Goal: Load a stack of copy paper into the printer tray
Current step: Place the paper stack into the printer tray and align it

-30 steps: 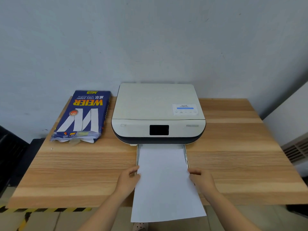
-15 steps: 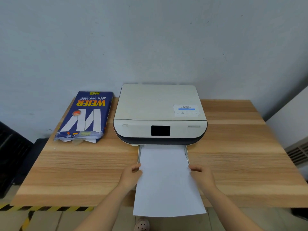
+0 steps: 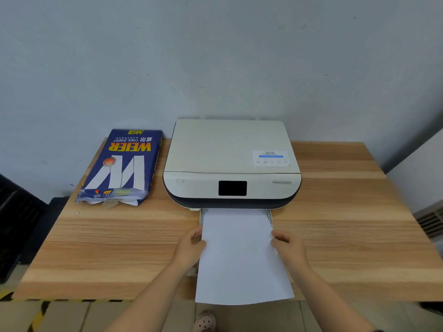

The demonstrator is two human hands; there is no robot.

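Note:
A white stack of copy paper [image 3: 239,255] lies lengthwise in the pulled-out printer tray [image 3: 202,215], its far end under the printer [image 3: 231,161] and its near end hanging past the table's front edge. My left hand [image 3: 190,249] grips the stack's left edge and my right hand [image 3: 288,248] grips its right edge, both about midway along it. The beige printer with a dark screen stands at the back middle of the wooden table [image 3: 347,236].
An opened blue ream of WEIER copy paper [image 3: 123,166] lies left of the printer. A grey wall rises right behind the table. A white cabinet or heater [image 3: 429,212] stands at the right, dark items at the left. A shoe [image 3: 205,322] shows on the floor below.
The paper stack has slid further into the printer, so less hangs over the table edge. Both hands moved forward with it.

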